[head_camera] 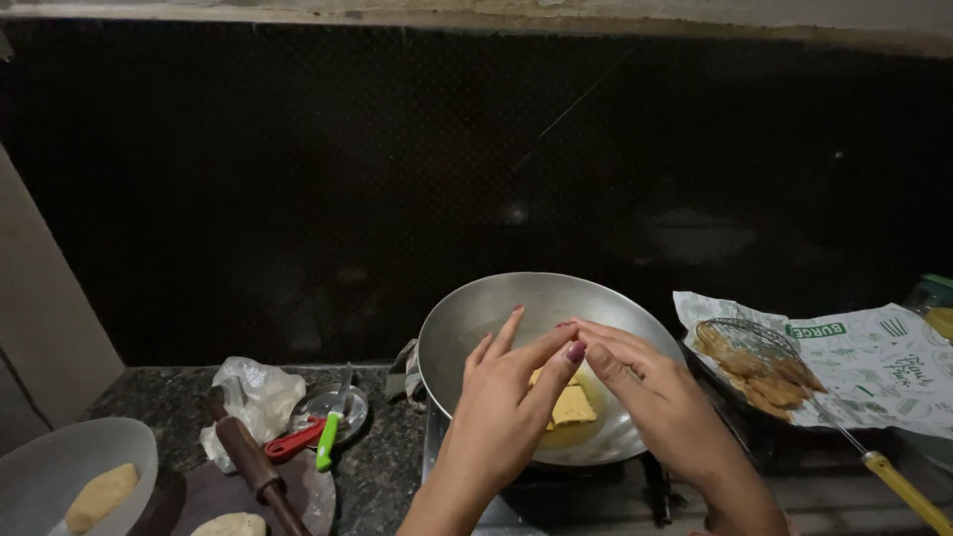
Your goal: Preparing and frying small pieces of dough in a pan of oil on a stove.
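Both my hands hover over a round steel wok (467, 318) on the stove. My left hand (501, 397) and my right hand (645, 392) meet at the fingertips above the oil, fingers pinched together. Whether a thin bit of dough sits between them I cannot tell. Pale yellow dough pieces (574, 405) lie in the oil at the wok's bottom, just under my fingers.
A wire skimmer (764, 367) with fried golden pieces rests on printed paper (884, 362) at the right. At the left lie a rolling pin (253, 465), a green-handled knife (328, 437), a crumpled plastic bag (253, 392), and a plate (40, 467) holding dough (99, 496).
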